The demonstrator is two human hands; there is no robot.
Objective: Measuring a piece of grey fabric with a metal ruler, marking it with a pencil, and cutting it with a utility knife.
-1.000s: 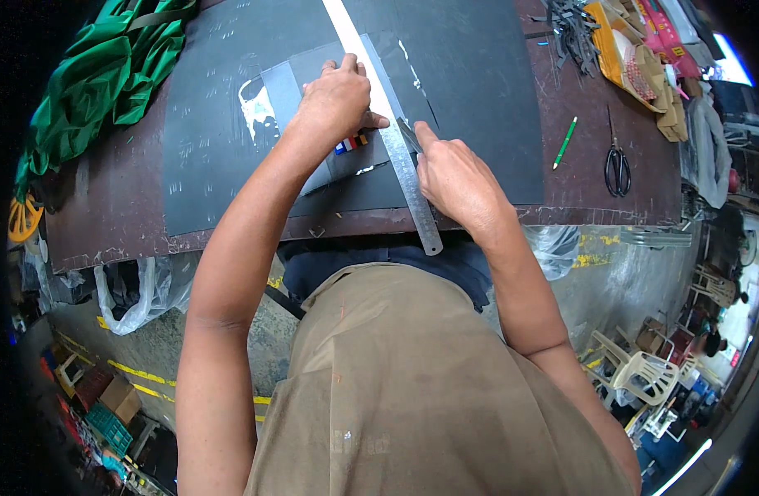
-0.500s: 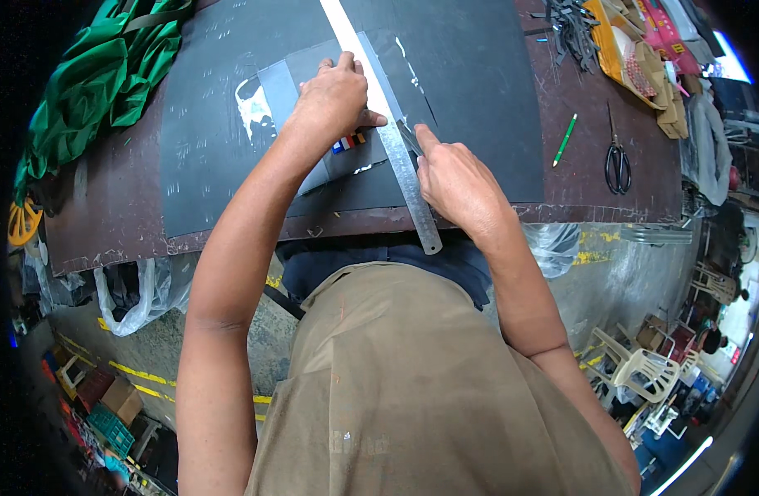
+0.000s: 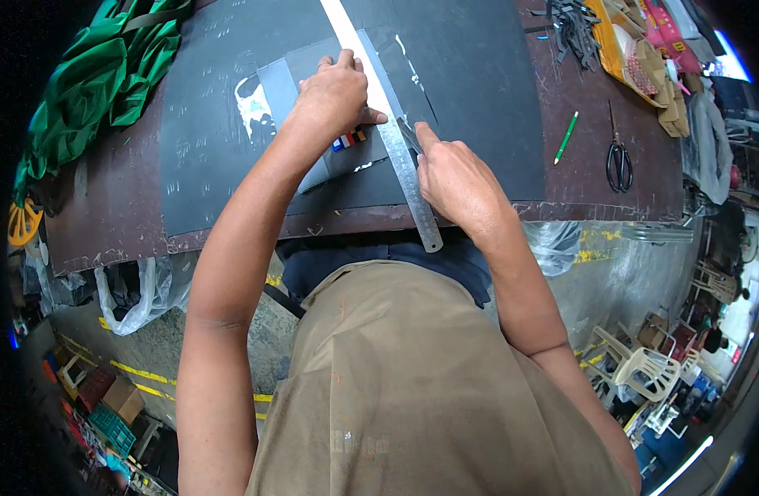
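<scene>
My left hand (image 3: 336,97) presses flat on a long steel ruler (image 3: 404,169) that lies diagonally across a dark grey sheet (image 3: 309,99) on a large black cutting mat (image 3: 470,83). My right hand (image 3: 454,178) sits just right of the ruler, fingers closed around a small cutting tool (image 3: 409,132) whose tip meets the ruler's edge. The tool is mostly hidden by the hand. A small red, white and blue patch (image 3: 348,139) shows under my left wrist.
The brown workbench (image 3: 107,215) carries green fabric (image 3: 98,74) at the left, a green pen (image 3: 566,136) and black scissors (image 3: 619,161) at the right, and stacked cardboard pieces (image 3: 644,58) at the far right. White plastic chairs (image 3: 644,368) stand on the floor below.
My right hand has slid slightly nearer along the ruler's edge. The left hand and ruler stay in place.
</scene>
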